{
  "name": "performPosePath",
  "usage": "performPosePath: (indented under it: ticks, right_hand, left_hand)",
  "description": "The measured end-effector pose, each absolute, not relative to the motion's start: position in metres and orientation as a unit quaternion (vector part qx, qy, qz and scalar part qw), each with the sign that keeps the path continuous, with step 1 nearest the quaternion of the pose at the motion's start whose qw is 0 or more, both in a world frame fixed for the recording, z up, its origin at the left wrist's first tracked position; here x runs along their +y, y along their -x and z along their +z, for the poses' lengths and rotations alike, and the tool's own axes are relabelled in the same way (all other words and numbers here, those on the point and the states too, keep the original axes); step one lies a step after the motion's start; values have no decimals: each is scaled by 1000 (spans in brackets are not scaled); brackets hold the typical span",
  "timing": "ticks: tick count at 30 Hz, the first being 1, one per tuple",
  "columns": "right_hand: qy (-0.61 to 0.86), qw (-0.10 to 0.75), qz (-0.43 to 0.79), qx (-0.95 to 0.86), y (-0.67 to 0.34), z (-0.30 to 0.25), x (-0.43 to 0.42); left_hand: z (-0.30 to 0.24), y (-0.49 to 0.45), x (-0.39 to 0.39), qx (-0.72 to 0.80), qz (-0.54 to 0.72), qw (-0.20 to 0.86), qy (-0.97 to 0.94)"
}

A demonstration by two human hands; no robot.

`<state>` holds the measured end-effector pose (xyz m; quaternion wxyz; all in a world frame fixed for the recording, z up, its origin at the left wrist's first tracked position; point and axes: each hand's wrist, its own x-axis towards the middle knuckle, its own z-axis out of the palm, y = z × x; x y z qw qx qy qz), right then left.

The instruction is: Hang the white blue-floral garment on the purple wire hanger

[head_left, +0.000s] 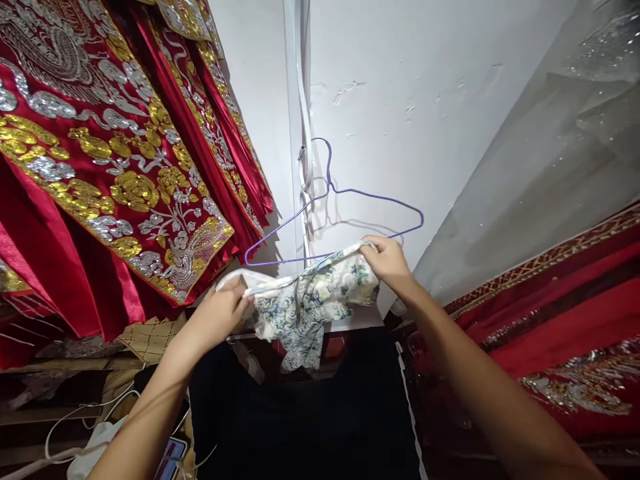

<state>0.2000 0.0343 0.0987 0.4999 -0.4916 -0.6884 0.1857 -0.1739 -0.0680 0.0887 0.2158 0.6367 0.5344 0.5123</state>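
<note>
A white garment with a blue and yellow floral print point(320, 293) hangs stretched between both of my hands; its exact kind I cannot make out. My left hand point(225, 310) is closed on its upper left edge. At the upper right edge, my right hand point(387, 260) pinches the cloth between thumb and fingers. Just behind and above the garment is a purple wire hanger point(370, 195), its hook up by a white strap point(303, 100) on the wall. Part of the hanger's lower bar is hidden behind the cloth and my right hand.
Red garments with gold and silver embroidery point(135, 187) hang at the left. Another red embroidered garment point(565, 320), partly under clear plastic point(540, 173), is on the right. A white wall point(400, 87) stands ahead. A phone point(171, 459) and white cable point(50, 440) lie at lower left.
</note>
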Motion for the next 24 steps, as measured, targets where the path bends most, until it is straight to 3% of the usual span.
performPosePath:
  ticks: [3,11,13,17,19,22,24]
  right_hand:
    - [509,504,130,-686,-219,114,23]
    - [492,448,238,-708,-201,115,-11]
    - [499,481,226,-685,-203,111,-19]
    - [506,628,130,-577,-229,118,-24]
    - [530,614,108,-575,-247,132,-23]
    - [527,516,243,-630,-267,163,-22]
    - [469,447,401,-647,-275,185,-25]
  left_hand:
    - [124,154,-57,484,424,151,-750]
    - [169,97,-2,400,502,104,-760]
    - [165,96,10,401,479,100,-774]
    - [166,111,18,432,451,32,-780]
    - [172,119,17,442,434,21,-785]
    - [183,127,21,472,410,22,-780]
    - [190,129,28,513,422,4,-747]
